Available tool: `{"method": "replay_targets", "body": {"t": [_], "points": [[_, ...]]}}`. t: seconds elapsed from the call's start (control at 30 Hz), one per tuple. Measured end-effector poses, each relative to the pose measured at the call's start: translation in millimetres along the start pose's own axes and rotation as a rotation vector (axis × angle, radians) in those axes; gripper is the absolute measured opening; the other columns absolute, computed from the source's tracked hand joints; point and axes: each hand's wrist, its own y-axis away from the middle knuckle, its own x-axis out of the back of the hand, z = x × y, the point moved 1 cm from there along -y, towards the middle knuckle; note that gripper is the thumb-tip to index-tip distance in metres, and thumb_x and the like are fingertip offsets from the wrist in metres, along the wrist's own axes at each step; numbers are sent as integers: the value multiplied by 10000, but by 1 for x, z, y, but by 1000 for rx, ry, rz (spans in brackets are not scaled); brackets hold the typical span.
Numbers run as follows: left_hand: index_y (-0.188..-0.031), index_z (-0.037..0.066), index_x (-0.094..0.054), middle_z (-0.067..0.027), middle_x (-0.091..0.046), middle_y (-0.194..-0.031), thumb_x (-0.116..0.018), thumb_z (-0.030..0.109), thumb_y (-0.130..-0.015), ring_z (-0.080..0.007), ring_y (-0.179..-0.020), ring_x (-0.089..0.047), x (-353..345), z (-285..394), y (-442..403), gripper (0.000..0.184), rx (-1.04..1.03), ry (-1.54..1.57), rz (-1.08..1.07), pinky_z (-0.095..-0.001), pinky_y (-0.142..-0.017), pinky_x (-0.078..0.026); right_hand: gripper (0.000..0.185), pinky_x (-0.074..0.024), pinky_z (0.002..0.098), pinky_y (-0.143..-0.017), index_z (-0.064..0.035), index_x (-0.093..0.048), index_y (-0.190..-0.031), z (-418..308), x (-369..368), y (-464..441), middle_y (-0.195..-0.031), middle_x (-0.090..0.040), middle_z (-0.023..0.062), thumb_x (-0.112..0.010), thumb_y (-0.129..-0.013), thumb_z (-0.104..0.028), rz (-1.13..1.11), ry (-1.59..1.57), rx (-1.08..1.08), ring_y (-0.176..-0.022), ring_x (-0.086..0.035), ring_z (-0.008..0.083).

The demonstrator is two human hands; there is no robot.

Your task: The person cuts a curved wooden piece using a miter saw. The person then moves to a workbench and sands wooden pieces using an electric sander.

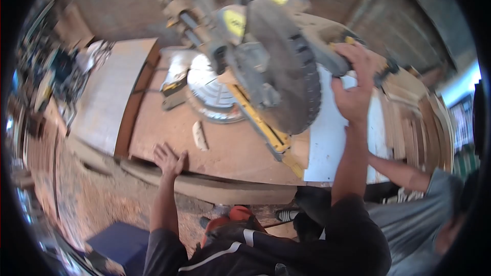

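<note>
Gripping the saw handle (331, 61) at the upper right with the right hand (356, 92), closed firmly, curling fingers over the top with the thumb below! Down at centre left, resting the left hand (170, 161) wide open, fingers spread, on the front edge of the table (230, 159). Filling the upper centre with the miter saw (276, 66), slightly blurred, turning its broad dark disc side to the view and pointing its handle towards the right edge. Running its long yellow strip (258, 122) diagonally, from mid-frame down to the lower right. Spotting a pale offcut (199, 135) between the left hand and the round silver base (209, 89), then a co-worker's forearm (401, 171) at lower right, passing behind the right arm
</note>
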Motion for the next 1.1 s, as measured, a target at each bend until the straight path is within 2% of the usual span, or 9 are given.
{"method": "replay_targets", "body": {"t": [0.13, 0.33, 0.43, 0.53, 0.57, 0.7, 0.77, 0.9, 1.1], "points": [[-1670, -41, -119, -415, 15, -1698, -505, 850, -911, -612, -1558, -10, -4, -6, -7, 1232, 24, -35, -70, -668, -1257, -33, 542, -286, 532, -1218, -113, -677, -1168, -6, 18, 20, -1188, -700, 71, -661, -641, 13, 97, 42, -53, -1261, -553, 356], [-1671, -44, -87, -418, 33, -1695, -519, 828, -920, -639, -1547, -8, -1, -4, -7, 1229, 39, -49, -95, -703, -1246, -39, 514, -202, 564, -1250, -129, -684, -1107, -17, 49, 44, -1136, -705, 54, -663, -608, -8, 122, 82, -164, -1280, -562, 350], [-1665, -59, -104, -428, 13, -1687, -497, 842, -918, -641, -1545, -18, 0, -4, -12, 1235, 27, -58, -96, -708, -1240, -51, 520, -243, 607, -1231, -85, -671, -1099, -14, 56, 53, -1126, -711, 112, -622, -584, -34, 128, 91, -135, -1326, -526, 408], [-1657, -69, -137, -441, -47, -1678, -487, 843, -917, -637, -1542, -61, -15, -19, -19, 1226, -13, -146, -76, -694, -1244, -76, 535, -254, 588, -1234, -73, -673, -1108, -15, 60, 54, -1150, -710, 120, -608, -580, -15, 121, 86, -123, -1317, -533, 410], [-1662, -51, -155, -447, -80, -1671, -495, 839, -913, -635, -1535, -93, -10, -17, -17, 1212, -21, -149, -61, -685, -1245, -91, 551, -200, 571, -1252, -122, -698, -1125, -13, 61, 55, -1176, -724, 76, -674, -583, -26, 98, 18, -164, -1337, -544, 377], [-1669, -25, -170, -445, -62, -1674, -546, 800, -914, -637, -1534, -84, -9, -7, -8, 1180, 5, -62, -20, -692, -1244, -84, 557, -251, 580, -1232, -63, -670, -1169, -11, 49, 59, -1214, -704, 128, -630, -616, -11, 106, 63, -71, -1307, -548, 384], [-1666, -32, -154, -424, -39, -1688, -574, 770, -913, -618, -1552, -57, -8, -4, -1, 1177, 34, -42, -26, -691, -1251, -58, 548, -308, 601, -1212, -30, -653, -1184, -9, 41, 62, -1195, -701, 147, -599, -640, 12, 227, 122, -65, -1268, -565, 385], [-1662, -40, -136, -401, -30, -1699, -589, 754, -912, -604, -1565, -35, -1, 4, 0, 1182, 34, 5, -5, -680, -1260, -34, 586, -353, 611, -1210, -1, -646, -1226, -5, 44, 62, -1198, -690, 161, -571, -647, 48, 184, 195, -30, -1225, -596, 385], [-1673, -17, -132, -387, -29, -1708, -601, 738, -912, -606, -1567, -28, 3, 11, 4, 1170, 59, -7, 14, -684, -1255, -44, 559, -334, 585, -1229, -4, -640, -1273, -8, 41, 67, -1228, -682, 153, -610, -718, 53, 189, 120, -30, -1276, -575, 397]]}}
